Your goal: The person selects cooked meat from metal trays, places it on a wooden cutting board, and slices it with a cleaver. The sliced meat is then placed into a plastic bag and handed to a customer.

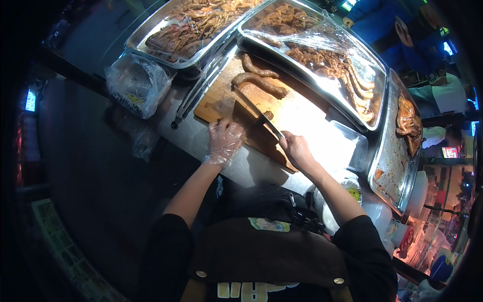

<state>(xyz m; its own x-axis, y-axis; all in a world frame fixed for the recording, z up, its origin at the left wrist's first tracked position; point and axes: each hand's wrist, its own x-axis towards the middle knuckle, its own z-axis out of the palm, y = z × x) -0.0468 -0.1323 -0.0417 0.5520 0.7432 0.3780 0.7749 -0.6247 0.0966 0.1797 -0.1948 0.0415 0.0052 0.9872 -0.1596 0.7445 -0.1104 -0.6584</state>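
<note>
My right hand [297, 150], bare, grips a long knife [254, 109] by its handle, the blade slanting to the far left over a wooden cutting board [210, 102]. My left hand [225, 140], in a clear plastic glove, rests at the board's near left edge with its fingers curled down. Whatever may be under those fingers is hidden. At the board's far side lie two curved brown sausages [259, 83], the nearer one close to the knife tip. A small brown piece [268, 115] sits just right of the blade.
Metal trays of cooked meat [201, 25] stand beyond the board, partly under plastic film. Tongs [193, 95] lie left of the board, near a plastic bag [137, 83]. To the right are a clear plastic container [350, 146] and another tray [390, 171]. People [443, 93] stand far right.
</note>
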